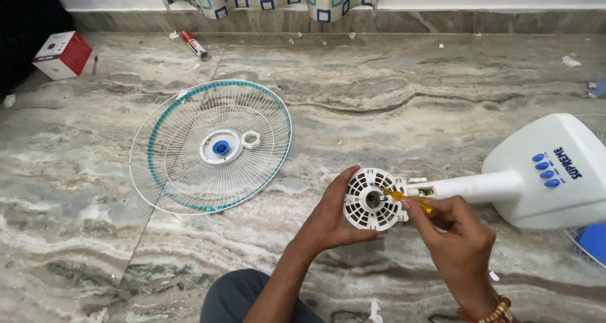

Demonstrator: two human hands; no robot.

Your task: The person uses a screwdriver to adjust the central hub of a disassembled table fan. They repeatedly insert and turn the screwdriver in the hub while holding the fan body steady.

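Observation:
My left hand point(331, 212) cups the white slotted motor housing point(371, 199) of a fan from the left and below. My right hand point(457, 231) grips a yellow-handled screwdriver point(407, 200), its tip set against the housing's face near the centre shaft. The housing joins a white fan neck point(464, 187) that runs right to the white base point(555, 171) with blue buttons, lying on the marble floor point(391, 96).
A round white wire fan guard point(211, 145) with a teal rim lies on the floor to the left, a white plastic nut point(250, 139) resting on it. A red and white box point(62, 55) and a red tube point(194, 45) lie near the far wall. A blue fan blade point(593, 241) shows at the right edge.

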